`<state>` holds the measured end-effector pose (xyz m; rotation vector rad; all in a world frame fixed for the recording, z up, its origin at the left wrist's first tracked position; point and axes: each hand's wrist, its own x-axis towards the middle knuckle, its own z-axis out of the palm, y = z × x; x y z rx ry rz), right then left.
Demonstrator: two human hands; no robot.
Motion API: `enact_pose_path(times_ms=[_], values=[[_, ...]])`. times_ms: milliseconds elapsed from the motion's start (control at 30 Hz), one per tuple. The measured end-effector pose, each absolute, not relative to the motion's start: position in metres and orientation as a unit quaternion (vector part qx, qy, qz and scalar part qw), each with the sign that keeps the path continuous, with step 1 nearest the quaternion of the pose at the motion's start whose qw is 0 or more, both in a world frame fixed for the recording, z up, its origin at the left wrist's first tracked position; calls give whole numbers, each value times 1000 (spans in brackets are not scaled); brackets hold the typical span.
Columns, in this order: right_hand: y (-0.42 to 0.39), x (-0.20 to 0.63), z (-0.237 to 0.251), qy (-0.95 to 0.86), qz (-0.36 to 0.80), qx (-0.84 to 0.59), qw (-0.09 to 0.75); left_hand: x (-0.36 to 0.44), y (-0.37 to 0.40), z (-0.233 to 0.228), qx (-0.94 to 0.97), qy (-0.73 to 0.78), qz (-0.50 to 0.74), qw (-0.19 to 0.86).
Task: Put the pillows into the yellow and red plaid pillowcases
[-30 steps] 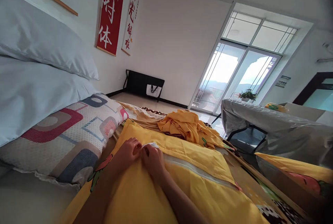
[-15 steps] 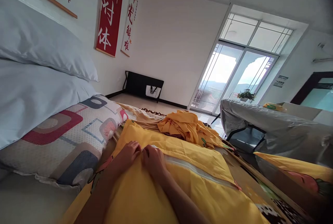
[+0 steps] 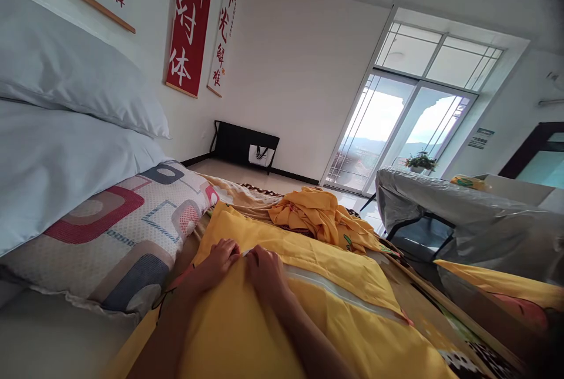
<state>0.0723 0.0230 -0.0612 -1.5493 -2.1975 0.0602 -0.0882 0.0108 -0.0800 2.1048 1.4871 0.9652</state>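
A yellow pillowcase (image 3: 352,276) lies in front of me, filled out. A narrow pale strip (image 3: 335,288) shows along a slit in it, to the right of my hands. My left hand (image 3: 224,257) is closed, fingers curled down on the pillowcase at the left end of this slit. Close beside it, my right hand (image 3: 267,270) pinches the cloth along the same line. A small whitish bit shows between the two hands. What exactly sits under the fingertips is hidden.
A patterned pillow (image 3: 127,232) lies at left, with white pillows (image 3: 70,161) stacked over it. Crumpled yellow cloth (image 3: 312,211) rests beyond the pillowcase on a brown patterned blanket (image 3: 418,308). At right stands a plastic-covered table (image 3: 462,208) with a chair.
My right hand has shifted slightly right along the slit, widening the small gap between my hands. My left hand stays in nearly the same place. The view has moved a little.
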Motion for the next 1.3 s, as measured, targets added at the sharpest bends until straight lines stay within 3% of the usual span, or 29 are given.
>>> enact_pose_path(times_ms=[367,667,1300], values=[[13,113,-65,-793,-6,-564,230,-90,10,-76,744,531,364,180],[15,154,-71,-832,-65,-448,321,-90,18,-83,754,526,356,167],[21,207,-69,-840,-76,-441,307,-88,18,-81,758,535,330,173]])
